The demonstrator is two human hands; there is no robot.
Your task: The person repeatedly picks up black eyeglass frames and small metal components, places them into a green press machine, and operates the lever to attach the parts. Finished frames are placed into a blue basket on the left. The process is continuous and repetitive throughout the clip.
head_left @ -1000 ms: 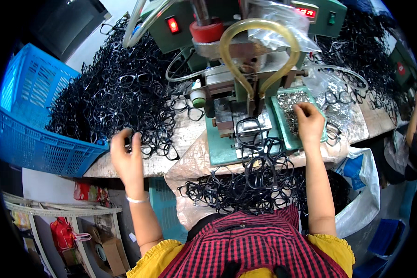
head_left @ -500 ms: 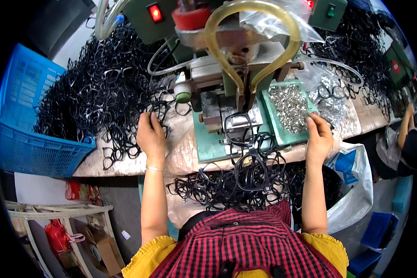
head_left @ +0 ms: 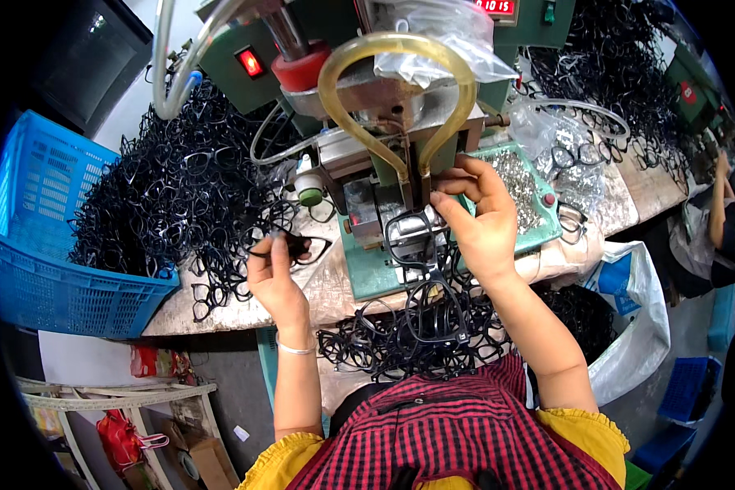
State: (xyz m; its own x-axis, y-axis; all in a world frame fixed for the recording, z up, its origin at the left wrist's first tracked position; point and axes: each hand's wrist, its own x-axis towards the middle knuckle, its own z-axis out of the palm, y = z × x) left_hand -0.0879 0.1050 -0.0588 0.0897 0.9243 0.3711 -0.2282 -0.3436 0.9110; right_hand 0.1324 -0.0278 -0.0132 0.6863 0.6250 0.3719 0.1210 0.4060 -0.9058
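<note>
Bench: cluttered worktop [head_left: 220,314], heaped with black frames [head_left: 180,196].
Frame at press: black eyeglass frame [head_left: 412,237], lying under green machine [head_left: 367,147].
Right hand [head_left: 478,220]: fingers pinching frame's rim.
Left hand [head_left: 278,273]: fingers closing on another frame [head_left: 302,245].
Handling: probably light, springy, thin; gripping at rim safest.

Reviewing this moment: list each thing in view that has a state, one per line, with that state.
left hand: shut on a black eyeglass frame, lifted off the bench
right hand: fingers pinched at the machine's head, beside a frame on the fixture
red indicator lamp: lit
blue basket: open-topped, frames heaped over its rim
green tray of small metal parts: filled
pile of frames at the lap: tangled, loose
</note>
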